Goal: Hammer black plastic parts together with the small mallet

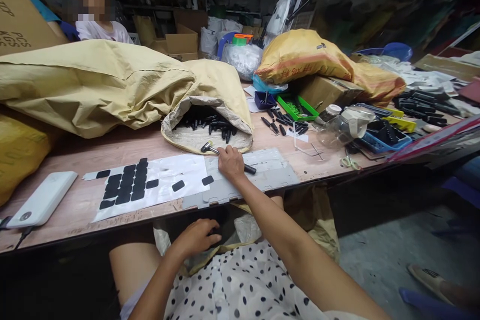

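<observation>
My right hand (231, 163) is closed around a small hammer (250, 169) that lies slantwise over the grey board (275, 165). Its metal head points up and left, and the black grip sticks out to the right. Just beyond the hand, a paper-lined sack (221, 77) gapes, with black cylindrical parts (213, 122) inside. Left of the board, a white sheet (161, 175) carries rows of black rounded stickers (127, 180). Over my lap, below the table edge, my left hand (198, 236) hangs with fingers apart and nothing visible in it.
A white power bank (43, 200) with cables lies at the left. To the right are a green tray (297, 107), a plastic jug (343, 127), scissors (349, 162) and a blue basket (386, 137). An orange sack (305, 57) rests behind. Another person (103, 30) sits across the table.
</observation>
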`<state>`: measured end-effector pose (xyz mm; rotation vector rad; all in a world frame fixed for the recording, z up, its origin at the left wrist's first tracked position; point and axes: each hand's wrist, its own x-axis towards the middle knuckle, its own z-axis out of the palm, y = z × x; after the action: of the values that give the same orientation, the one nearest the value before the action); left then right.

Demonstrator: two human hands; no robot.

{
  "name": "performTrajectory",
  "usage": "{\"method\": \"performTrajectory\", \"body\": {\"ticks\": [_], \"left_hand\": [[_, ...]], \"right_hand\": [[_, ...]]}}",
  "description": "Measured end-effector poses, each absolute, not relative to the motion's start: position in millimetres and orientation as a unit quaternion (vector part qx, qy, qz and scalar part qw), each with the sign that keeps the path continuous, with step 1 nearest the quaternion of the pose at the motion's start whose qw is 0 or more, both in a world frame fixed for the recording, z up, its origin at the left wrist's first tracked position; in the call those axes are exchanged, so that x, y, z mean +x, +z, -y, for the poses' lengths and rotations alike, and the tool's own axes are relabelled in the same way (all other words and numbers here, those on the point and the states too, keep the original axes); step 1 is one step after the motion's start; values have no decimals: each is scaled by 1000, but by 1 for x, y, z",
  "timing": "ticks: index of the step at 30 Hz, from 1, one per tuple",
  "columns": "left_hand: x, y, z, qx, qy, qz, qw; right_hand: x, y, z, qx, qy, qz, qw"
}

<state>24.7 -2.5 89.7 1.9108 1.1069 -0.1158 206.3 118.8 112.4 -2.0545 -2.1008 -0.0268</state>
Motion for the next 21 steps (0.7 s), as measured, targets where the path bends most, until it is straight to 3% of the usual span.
{"method": "performTrajectory", "body": {"ticks": [4, 6, 9, 14, 21], "left_hand": [[42, 154, -52, 777, 86, -327, 531], [55, 172, -101, 769, 168, -367, 495], [76, 174, -182, 733, 299, -510, 336], [100, 153, -271, 691, 249, -656, 172], [112, 141, -297, 721, 170, -658, 133]], "right_hand": [[206, 108, -119, -694, -18, 712, 106], [206, 107, -119, -691, -17, 715, 106], [207, 107, -119, -688, -21, 717, 111], [207, 107, -119, -686, -22, 719, 107], [206, 110, -118, -689, -12, 718, 97]]}}
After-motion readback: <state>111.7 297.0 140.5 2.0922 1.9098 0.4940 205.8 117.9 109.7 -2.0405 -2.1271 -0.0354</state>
